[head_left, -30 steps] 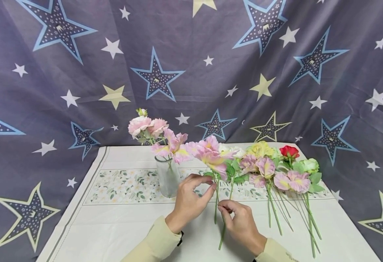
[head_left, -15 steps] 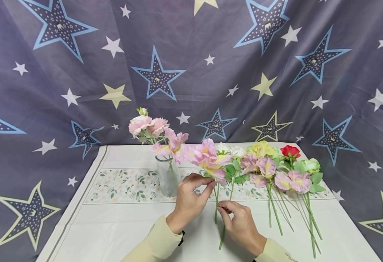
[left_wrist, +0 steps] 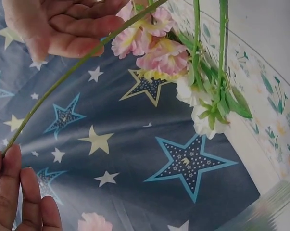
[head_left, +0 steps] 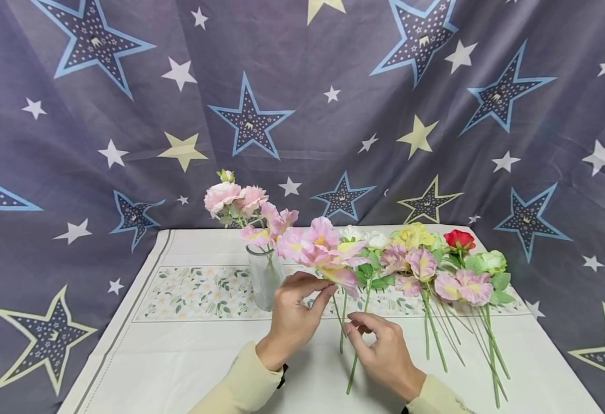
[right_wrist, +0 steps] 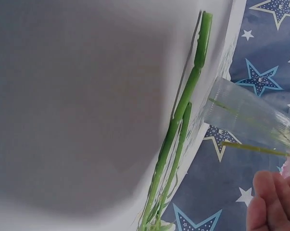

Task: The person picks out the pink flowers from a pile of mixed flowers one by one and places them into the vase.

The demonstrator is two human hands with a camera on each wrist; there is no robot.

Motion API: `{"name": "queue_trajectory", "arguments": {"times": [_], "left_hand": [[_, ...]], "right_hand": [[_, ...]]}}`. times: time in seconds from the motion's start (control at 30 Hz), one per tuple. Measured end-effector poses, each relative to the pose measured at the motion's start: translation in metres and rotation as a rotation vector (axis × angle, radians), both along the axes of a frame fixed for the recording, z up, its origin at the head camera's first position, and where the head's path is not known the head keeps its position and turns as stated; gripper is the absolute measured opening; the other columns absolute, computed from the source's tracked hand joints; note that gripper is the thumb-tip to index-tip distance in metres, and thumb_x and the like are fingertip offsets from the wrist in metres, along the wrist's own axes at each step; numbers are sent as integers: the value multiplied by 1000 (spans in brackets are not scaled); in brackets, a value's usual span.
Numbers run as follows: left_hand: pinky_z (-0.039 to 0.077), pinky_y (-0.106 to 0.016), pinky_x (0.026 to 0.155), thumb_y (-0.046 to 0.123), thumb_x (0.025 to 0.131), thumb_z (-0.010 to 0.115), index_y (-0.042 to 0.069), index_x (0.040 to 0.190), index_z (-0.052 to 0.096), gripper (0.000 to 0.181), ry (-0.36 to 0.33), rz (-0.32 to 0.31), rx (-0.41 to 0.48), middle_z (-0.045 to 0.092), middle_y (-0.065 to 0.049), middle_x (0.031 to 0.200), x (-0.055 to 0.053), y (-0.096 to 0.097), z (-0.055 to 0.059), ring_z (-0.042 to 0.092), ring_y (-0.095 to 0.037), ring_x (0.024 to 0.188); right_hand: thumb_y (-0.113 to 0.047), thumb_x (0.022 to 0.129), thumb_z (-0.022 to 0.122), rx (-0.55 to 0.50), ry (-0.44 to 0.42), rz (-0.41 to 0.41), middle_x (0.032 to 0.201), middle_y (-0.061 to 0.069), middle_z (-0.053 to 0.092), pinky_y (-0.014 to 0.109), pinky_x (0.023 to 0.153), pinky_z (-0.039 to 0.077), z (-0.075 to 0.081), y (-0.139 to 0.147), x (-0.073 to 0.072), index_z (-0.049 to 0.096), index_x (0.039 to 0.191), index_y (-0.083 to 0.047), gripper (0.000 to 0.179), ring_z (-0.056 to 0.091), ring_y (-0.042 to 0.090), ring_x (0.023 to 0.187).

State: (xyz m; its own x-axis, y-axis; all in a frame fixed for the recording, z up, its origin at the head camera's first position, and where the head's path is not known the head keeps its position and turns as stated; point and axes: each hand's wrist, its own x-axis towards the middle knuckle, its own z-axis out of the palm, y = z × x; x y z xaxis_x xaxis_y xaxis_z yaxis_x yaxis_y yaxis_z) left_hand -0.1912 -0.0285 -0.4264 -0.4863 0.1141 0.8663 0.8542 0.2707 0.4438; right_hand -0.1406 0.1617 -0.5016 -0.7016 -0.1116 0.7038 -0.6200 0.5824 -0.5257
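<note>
My left hand [head_left: 294,316] pinches a pink-and-yellow iris [head_left: 323,247] just below its bloom. Its thin stem [left_wrist: 68,72] runs from those fingertips in the left wrist view and slants down toward my right hand [head_left: 385,348]. The right hand's thumb and fingers are parted, right beside the lower stem. Fingers of that hand [right_wrist: 274,202] show apart from the stem end in the right wrist view. A ribbed glass vase [head_left: 265,282] stands just left of my left hand, with light pink flowers [head_left: 235,198] and another iris [head_left: 273,224] in it.
Several artificial flowers lie on the right of the white tablecloth [head_left: 188,356]: white roses [head_left: 376,240], a yellow flower [head_left: 413,236], a red rose [head_left: 459,240] and more pink irises [head_left: 467,286]. Their stems point toward me. A star-patterned curtain [head_left: 302,103] hangs behind.
My left hand and the held iris have shifted slightly left, its bloom moving toward the vase. The right thumb and fingers have parted from their earlier pinch by the stem.
</note>
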Motion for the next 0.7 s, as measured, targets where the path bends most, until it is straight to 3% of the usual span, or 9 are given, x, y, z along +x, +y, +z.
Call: {"name": "queue_trajectory", "arguments": {"times": [0.43, 0.63, 0.7], "left_hand": [[52, -26, 69, -4, 79, 83, 5, 89, 80, 13, 53, -9, 41, 74, -3, 78, 1, -17, 13, 66, -19, 72], [51, -27, 70, 5, 87, 81, 5, 88, 80, 2, 97, 12, 57, 74, -3, 77, -1, -28, 22, 66, -20, 73], [52, -28, 71, 10, 90, 79, 5, 88, 80, 5, 112, 15, 73, 74, -4, 77, -1, -32, 25, 66, -22, 74]], "right_hand": [[-5, 94, 67, 7, -8, -67, 96, 2, 76, 19, 72, 52, 0, 13, -2, 77, 105, -9, 16, 66, 7, 78], [-4, 95, 66, -3, -5, -68, 100, 5, 77, 19, 74, 53, 0, 16, -4, 77, 107, -8, 17, 68, 10, 79], [-5, 95, 65, -4, -11, -72, 97, 3, 77, 19, 73, 53, 1, 16, -5, 77, 108, -8, 17, 67, 9, 79]]}}
